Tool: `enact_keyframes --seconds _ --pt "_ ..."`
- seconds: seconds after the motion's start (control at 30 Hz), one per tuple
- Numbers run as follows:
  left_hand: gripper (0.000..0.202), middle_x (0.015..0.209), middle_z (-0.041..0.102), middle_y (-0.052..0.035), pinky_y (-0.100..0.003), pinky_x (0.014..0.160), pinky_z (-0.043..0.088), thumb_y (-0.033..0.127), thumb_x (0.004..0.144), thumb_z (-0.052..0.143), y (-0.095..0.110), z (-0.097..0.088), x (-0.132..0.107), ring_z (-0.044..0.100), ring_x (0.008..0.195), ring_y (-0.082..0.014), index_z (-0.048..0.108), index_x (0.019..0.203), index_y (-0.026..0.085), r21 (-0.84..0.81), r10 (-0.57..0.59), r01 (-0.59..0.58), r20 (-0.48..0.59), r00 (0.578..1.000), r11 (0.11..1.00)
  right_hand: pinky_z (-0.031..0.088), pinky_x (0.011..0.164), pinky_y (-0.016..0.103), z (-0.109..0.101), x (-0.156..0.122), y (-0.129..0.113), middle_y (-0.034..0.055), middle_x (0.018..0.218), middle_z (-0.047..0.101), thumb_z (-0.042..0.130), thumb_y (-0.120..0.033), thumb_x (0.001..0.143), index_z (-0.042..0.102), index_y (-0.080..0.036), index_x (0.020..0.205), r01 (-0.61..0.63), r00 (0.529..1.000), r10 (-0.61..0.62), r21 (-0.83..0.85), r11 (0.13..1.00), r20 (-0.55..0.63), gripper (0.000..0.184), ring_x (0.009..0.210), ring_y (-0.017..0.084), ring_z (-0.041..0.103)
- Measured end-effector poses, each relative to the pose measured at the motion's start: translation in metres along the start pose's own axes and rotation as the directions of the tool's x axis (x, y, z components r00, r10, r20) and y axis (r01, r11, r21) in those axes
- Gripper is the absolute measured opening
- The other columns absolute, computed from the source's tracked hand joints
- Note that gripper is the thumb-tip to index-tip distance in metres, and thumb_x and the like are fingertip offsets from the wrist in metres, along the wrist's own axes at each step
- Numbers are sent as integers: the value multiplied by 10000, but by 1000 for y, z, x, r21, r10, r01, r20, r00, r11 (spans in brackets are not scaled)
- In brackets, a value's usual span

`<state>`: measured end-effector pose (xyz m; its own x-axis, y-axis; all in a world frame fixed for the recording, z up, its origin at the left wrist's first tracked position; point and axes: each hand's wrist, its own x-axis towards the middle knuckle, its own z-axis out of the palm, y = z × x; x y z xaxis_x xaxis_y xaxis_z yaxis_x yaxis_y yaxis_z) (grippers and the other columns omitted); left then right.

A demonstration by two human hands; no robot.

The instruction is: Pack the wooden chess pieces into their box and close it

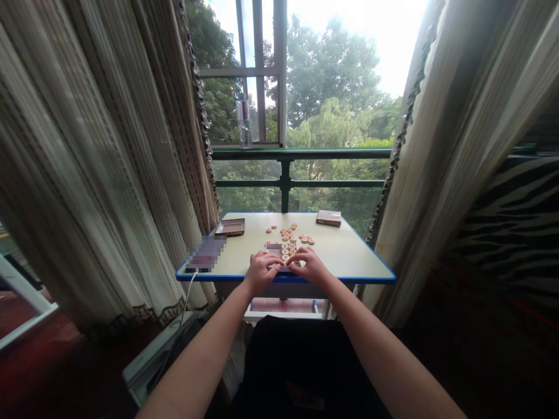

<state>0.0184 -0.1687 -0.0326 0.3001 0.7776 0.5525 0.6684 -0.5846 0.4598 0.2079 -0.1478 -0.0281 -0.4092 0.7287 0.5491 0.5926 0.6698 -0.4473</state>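
A shallow open box [273,248] lies near the table's front edge, with round wooden Chinese chess pieces [285,252] in rows in its right part. Its left part shows a bare floor. My left hand [262,270] is closed at the box's near left corner, fingers curled over the rim. My right hand [311,265] is bent over the near right side, fingertips closed at a chess piece in the nearest row. The tips of both hands almost meet there and partly hide that row. Beyond the box, several loose chess pieces [287,232] are scattered on the table.
The pale table [349,256] has a blue edge. A brown box lid or tray [230,227] lies back left, beside a blurred-out flat object with a white cable [188,291]. Another flat box [329,218] sits back right. A plastic bottle [244,125] stands by the window behind the green railing [305,154].
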Motion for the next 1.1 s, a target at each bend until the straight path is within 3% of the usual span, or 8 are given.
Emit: enact_keyframes --seconds 0.53,0.7,0.87,1.1 --pt "252 923 686 3 -381 946 264 230 784 429 0 -3 1 511 994 -202 680 811 231 -62 -64 68 54 996 996 331 872 348 -4 2 -6 18 760 577 640 -283 703 707 -223 755 -15 999 15 -3 1000 35 104 760 144 521" --pt "271 922 679 9 -365 963 271 211 776 396 1 -5 3 525 982 -185 662 724 216 -124 -78 84 51 996 989 373 815 321 -6 3 -3 27 744 576 639 -327 702 705 -210 757 -46 999 45 31 998 25 145 777 158 511" --pt "251 905 678 -8 -334 954 325 218 749 407 -2 -7 6 540 972 -182 630 638 193 -240 -122 125 26 992 963 390 792 312 -10 3 -3 35 754 588 637 -333 690 707 -207 757 -100 995 98 65 993 30 159 809 171 508" --pt "261 976 652 -74 -314 950 366 224 755 374 -16 -6 24 557 1001 -185 616 690 152 -475 -252 202 -44 967 856 422 662 269 -13 15 5 52 789 639 542 -337 745 691 -162 806 -193 981 192 182 964 20 238 707 149 545"
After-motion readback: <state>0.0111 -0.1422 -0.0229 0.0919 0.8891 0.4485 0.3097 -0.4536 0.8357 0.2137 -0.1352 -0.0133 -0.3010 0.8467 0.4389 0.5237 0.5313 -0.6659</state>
